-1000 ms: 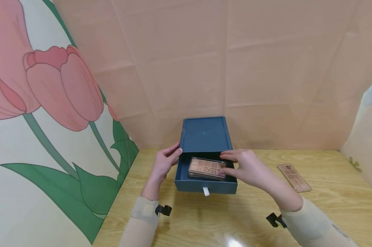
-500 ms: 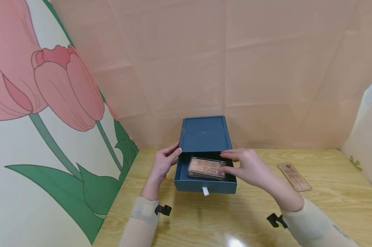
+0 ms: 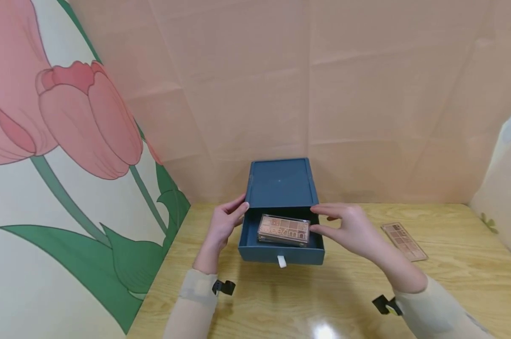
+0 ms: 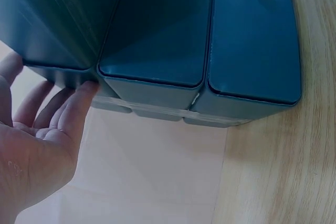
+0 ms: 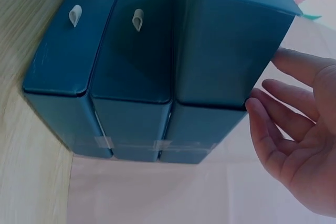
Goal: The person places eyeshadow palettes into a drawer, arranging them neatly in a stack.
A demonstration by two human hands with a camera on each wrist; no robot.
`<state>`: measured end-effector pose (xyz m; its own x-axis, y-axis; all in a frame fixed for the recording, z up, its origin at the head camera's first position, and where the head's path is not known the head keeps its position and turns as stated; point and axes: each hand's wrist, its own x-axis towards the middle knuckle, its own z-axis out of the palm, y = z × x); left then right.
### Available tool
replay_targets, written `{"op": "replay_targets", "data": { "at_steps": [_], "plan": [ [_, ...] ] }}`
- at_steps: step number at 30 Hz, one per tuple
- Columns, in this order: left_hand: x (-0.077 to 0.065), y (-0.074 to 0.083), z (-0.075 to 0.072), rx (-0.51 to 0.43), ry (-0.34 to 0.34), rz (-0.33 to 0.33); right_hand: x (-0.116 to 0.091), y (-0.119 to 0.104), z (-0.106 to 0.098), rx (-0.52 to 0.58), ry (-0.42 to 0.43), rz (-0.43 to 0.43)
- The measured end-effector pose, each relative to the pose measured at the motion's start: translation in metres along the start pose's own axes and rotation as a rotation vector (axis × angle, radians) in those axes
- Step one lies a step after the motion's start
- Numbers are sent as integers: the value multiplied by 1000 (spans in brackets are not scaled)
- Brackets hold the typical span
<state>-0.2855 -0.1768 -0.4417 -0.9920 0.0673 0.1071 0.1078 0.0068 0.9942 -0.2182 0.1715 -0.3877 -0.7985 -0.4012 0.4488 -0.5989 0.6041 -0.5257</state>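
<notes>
A blue drawer cabinet (image 3: 282, 182) stands against the back cloth, its top drawer (image 3: 259, 254) pulled out. Inside lie boxed eyeshadow palettes (image 3: 283, 229), one on another, with a clear lid uppermost. My left hand (image 3: 223, 225) touches the cabinet's left side, thumb at the front corner and fingers spread along the wall. On the opposite side, my right hand (image 3: 349, 227) has its thumb and fingertips at the drawer's right edge, nothing held between them. Both wrist views show two closed lower drawers (image 4: 157, 30) with white pull tabs (image 5: 138, 19).
Another eyeshadow palette (image 3: 403, 241) lies flat on the wooden table (image 3: 280, 301), right of the cabinet. A tulip-painted panel (image 3: 90, 122) stands at the left, and a pink cloth (image 3: 365, 94) hangs behind.
My right hand has drawn back to the right, off the palette and out to the drawer's edge. The left hand and the cabinet stay where they were.
</notes>
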Motion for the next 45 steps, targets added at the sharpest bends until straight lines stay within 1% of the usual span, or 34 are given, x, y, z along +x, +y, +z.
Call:
{"op": "replay_targets", "data": {
  "at_steps": [4,8,10,15,20,23,28,34,40,45],
  "plan": [
    [1,0,-1,-4,3,5,-5,7,-2,12,16,33],
    [2,-1,-1,2,10,10,-10,17,-3,6,46,42],
    [2,-1,-1,6,14,6,-14,23,-4,12,52,61],
    [1,-2,-1,1,15,1,-27,36,-8,33,41,131],
    [1,-1,-1,3,9,1,-39,50,-10,14,44,158],
    [1,0,0,7,7,6,-46,58,-13,10,35,191],
    [1,0,0,5,11,4,-59,74,-19,52,4,258],
    [-1,1,-1,8,17,1,-76,95,-25,57,28,303],
    [-1,1,-2,2,11,-3,-92,115,-34,47,27,365],
    [-1,2,-2,32,11,-6,-110,133,-40,93,22,413]
  ]
}}
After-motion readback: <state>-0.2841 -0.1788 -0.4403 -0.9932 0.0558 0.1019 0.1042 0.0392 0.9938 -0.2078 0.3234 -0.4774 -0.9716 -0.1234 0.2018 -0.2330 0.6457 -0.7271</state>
